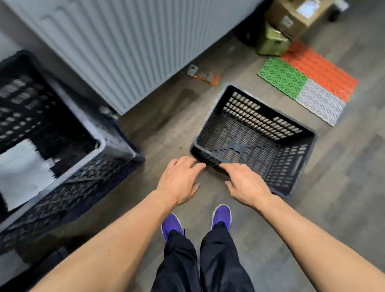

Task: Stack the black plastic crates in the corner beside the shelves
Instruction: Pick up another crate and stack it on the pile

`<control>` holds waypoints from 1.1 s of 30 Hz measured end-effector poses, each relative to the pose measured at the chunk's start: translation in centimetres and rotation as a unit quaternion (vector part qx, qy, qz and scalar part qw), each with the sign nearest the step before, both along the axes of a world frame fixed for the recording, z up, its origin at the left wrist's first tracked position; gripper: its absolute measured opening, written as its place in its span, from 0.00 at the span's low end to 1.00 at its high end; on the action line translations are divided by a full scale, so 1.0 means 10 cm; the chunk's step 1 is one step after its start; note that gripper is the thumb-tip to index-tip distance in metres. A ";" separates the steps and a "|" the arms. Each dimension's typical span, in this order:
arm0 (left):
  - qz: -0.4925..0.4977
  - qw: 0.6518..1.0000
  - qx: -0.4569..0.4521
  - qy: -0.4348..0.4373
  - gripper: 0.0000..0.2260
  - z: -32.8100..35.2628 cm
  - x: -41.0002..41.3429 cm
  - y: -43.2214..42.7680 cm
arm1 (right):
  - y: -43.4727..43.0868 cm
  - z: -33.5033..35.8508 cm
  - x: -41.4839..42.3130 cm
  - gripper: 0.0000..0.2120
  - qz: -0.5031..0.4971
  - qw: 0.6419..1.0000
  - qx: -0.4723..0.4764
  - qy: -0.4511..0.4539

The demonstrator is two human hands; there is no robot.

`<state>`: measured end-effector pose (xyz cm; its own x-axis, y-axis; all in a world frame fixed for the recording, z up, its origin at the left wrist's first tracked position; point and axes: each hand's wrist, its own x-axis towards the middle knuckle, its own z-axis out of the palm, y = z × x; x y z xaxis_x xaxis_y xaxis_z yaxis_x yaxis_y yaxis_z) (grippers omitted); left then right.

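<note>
In the head view, the loose black crate (pixel 260 119) sits empty and upright on the floor (pixel 349 195), at about one o'clock from the person's feet. Its long axis runs from ten to four o'clock, so a long rim faces the hands. The right hand (pixel 246 185) reaches over that near rim, fingers spread and gripping nothing; whether they touch it is unclear. The left hand (pixel 179 178), fingers also apart and empty, hovers by the crate's nine o'clock corner. The right hand is nearer. A blurred crate stack (pixel 103 171) stands at nine o'clock beside the radiator (pixel 125 45), probably the destination.
</note>
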<state>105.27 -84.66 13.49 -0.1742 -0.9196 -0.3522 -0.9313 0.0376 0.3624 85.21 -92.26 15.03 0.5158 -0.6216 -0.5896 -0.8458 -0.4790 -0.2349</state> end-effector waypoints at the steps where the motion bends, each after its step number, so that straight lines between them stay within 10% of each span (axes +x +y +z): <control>1: -0.016 1.000 0.009 0.000 0.28 -0.04 -0.10 -0.04 | 0.01 -0.03 -0.15 0.27 -0.019 1.000 0.006 0.013; 13: -0.137 0.987 0.072 -0.051 0.30 -0.87 -1.20 -0.75 | -0.07 -0.77 -1.63 0.27 -0.182 0.980 0.066 0.056; 33: -0.129 0.964 0.192 -0.130 0.22 -2.63 -1.38 -1.54 | -0.63 -2.68 -1.92 0.25 -0.178 0.970 0.156 0.057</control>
<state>91.43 -100.10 -12.80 -0.2387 -0.6514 -0.7202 -0.9703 0.1894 0.1503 65.99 -98.54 -11.77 0.2216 -0.5302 -0.8184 -0.9735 -0.0717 -0.2171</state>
